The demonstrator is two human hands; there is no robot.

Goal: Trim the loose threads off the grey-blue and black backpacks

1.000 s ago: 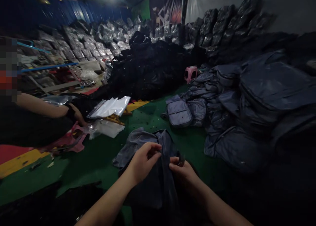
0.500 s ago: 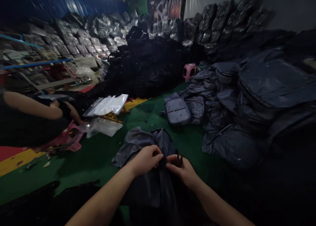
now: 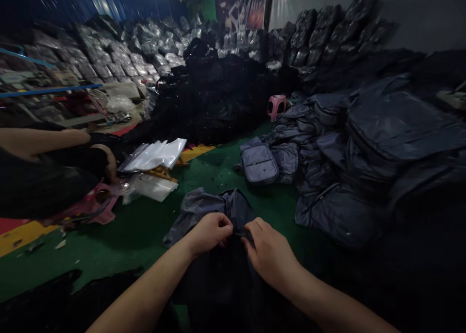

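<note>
1. Black cloth-like things (image 3: 69,294) lie at the near left corner of the green floor (image 3: 204,170), too dark to make out further.
2. The left hand (image 3: 209,232) is almost closed, thumb against bent fingers, pinching the slate-blue fabric bag (image 3: 196,207).
3. The right hand (image 3: 267,248), just beside it, is half curled; thumb and fingers close on a narrow dark thing (image 3: 247,235), and I cannot tell whether that is part of the bag.
4. The bag is at the middle of the floor's near edge, crumpled, its upper end spread beyond both hands and its lower part lost in shadow.
5. Off the floor's left edge, by the yellow and red strips, a co-worker's bare arm (image 3: 40,141) stretches over a pink plastic stool (image 3: 104,204).
6. Right of that stool are clear plastic bags (image 3: 153,186) and, just behind, white plastic sheets (image 3: 156,156) on a yellowish stand (image 3: 163,173).
7. Along the floor's right edge spreads a heap of slate-blue bags (image 3: 400,124); a zipped backpack (image 3: 259,164) lies at its left side.
8. Near the far right corner stands another pink stool (image 3: 276,107).
9. At the far edge rises a black heap (image 3: 218,95).
10. Behind it, plastic-wrapped bundles (image 3: 127,63) are stacked along the walls.
</note>
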